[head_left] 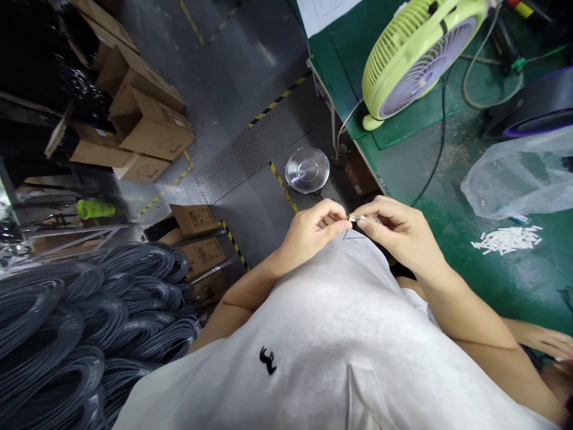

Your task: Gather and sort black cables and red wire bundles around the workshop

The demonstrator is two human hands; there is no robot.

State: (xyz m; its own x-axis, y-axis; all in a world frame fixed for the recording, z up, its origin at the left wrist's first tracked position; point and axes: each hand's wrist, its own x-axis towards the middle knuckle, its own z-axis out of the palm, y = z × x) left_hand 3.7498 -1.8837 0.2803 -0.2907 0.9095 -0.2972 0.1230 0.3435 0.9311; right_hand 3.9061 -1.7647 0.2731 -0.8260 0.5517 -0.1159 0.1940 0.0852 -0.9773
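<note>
In front of my white shirt, my left hand (316, 228) and my right hand (400, 232) meet fingertip to fingertip. A small whitish, shiny piece (356, 219) lies between them, too small to name. The thumb and index finger of my right hand pinch it. My left thumb and index finger are pressed together at its other end, and whatever they hold there is mostly hidden. To the right, on the green table (452, 251), a pile of short white sticks or tubes (508, 239) lies loose.
A yellow-green fan (416, 60) and a clear plastic bag (521, 176) are on the table. A round metal stool (307, 170) stands ahead. Left are coiled grey cables (89, 316) and cardboard boxes (150, 128). Another person's hand (546, 340) shows at the right edge.
</note>
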